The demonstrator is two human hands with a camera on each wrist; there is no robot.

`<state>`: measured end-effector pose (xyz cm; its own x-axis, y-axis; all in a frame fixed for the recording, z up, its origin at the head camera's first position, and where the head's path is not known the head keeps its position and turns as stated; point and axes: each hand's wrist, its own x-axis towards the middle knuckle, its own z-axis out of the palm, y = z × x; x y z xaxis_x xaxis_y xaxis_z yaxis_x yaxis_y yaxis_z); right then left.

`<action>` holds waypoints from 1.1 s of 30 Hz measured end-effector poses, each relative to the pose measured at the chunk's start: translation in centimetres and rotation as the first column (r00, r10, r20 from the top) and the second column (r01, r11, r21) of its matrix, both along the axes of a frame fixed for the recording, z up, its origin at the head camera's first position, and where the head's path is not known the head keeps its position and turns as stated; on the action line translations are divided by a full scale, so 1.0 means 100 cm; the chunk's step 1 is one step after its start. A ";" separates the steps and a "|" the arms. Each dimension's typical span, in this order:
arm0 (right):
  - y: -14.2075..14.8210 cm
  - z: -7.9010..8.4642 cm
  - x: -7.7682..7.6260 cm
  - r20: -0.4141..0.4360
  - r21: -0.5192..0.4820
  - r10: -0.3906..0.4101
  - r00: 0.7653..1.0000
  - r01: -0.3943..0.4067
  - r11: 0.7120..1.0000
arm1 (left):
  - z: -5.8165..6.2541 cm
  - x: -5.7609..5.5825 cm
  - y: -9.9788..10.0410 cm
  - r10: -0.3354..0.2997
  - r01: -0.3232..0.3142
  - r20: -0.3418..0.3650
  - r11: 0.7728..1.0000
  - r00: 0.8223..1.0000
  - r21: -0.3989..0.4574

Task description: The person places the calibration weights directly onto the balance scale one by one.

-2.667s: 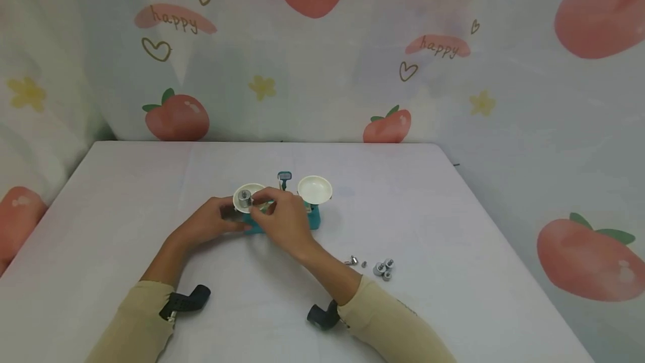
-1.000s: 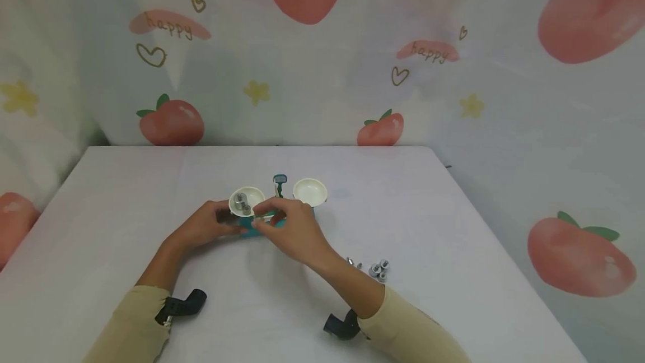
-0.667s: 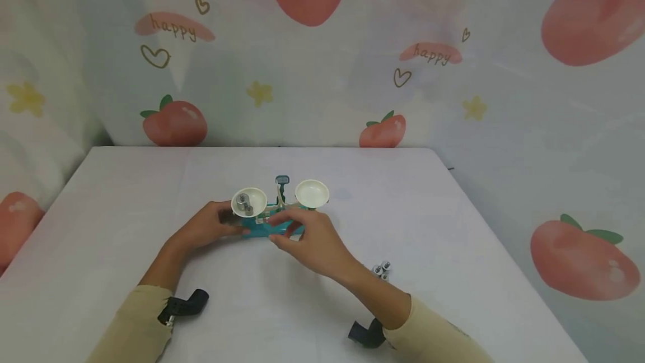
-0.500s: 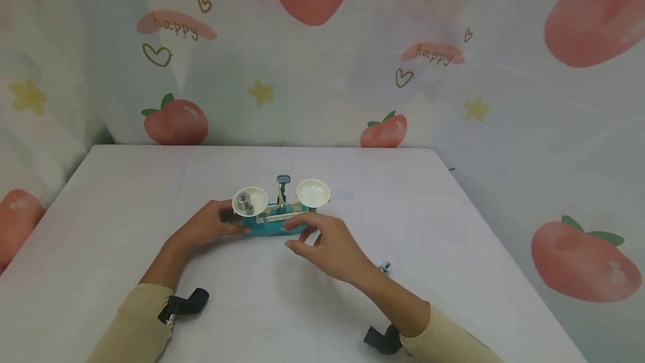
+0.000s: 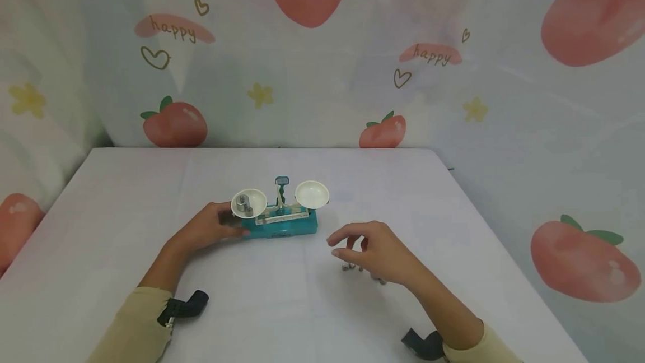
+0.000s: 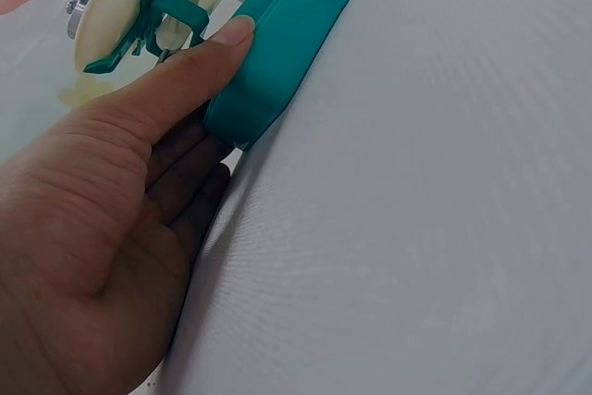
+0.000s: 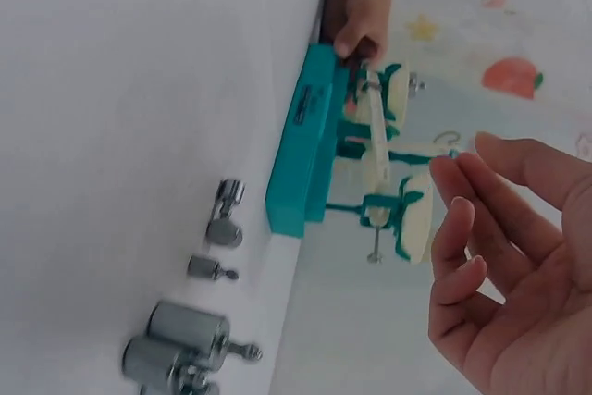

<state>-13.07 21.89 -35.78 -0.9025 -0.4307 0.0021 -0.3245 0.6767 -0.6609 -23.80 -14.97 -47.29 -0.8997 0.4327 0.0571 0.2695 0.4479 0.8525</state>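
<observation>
A teal balance scale [image 5: 282, 231] with two cream pans stands on the white table. My left hand [image 5: 209, 224] grips its left end, thumb on the front of the base and fingers behind, as the left wrist view shows. In the left pan [image 5: 259, 203] sit a larger metal weight [image 5: 242, 200] and a smaller one against it; the right pan [image 5: 312, 195] holds nothing. To the right of the scale my right hand [image 5: 380, 251] hovers, thumb and fingertips apart, holding nothing. Below it several knobbed metal weights [image 7: 190, 328] lie on the table, partly hidden by the hand in the head view.
Smaller weights [image 7: 226, 212] lie between the scale and the larger ones. The white tabletop [image 5: 242, 307] runs back to a fruit-printed curtain [image 5: 312, 88]. Black wrist cameras [image 5: 183, 307] sit on both forearms.
A smaller weight has come to stand beside the larger one in the left pan. My right hand has left that pan, moving right and nearer over the loose weights; my left hand stays put.
</observation>
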 end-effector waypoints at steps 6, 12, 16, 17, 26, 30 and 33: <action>0.041 -0.006 -0.002 0.064 0.046 0.041 0.997 -0.044 0.998 | 0.003 0.001 0.000 0.010 -0.010 0.004 1.000 1.000 -0.009; 0.068 -0.014 0.001 0.086 0.067 0.027 0.996 -0.032 0.997 | 0.003 0.001 0.000 0.020 -0.020 0.001 1.000 1.000 -0.014; 0.083 -0.020 0.002 0.113 0.083 -0.023 0.993 0.013 0.996 | 0.002 0.001 0.000 0.012 -0.012 0.002 1.000 1.000 -0.008; 0.086 -0.021 0.001 0.124 0.081 -0.034 0.992 0.024 0.996 | 0.002 0.001 0.000 0.009 -0.009 0.001 1.000 1.000 -0.005; 0.110 -0.031 -0.004 0.254 0.040 -0.092 0.963 0.084 0.996 | 0.000 0.000 0.000 0.003 -0.003 -0.006 1.000 1.000 -0.004; 0.117 -0.035 -0.005 0.298 0.015 -0.078 0.951 0.077 0.997 | 0.001 0.000 0.000 -0.002 0.002 -0.001 1.000 1.000 0.001; 0.121 -0.038 -0.007 0.297 0.008 -0.063 0.953 0.063 0.998 | 0.002 0.001 -0.001 0.007 -0.007 0.008 1.000 1.000 -0.004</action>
<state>-13.76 33.98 -39.54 -0.8877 -0.3731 -0.2697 -0.0699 0.6883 -0.7221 -23.73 -15.08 -47.09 -0.9031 0.4267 0.0481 0.2595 0.4531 0.8528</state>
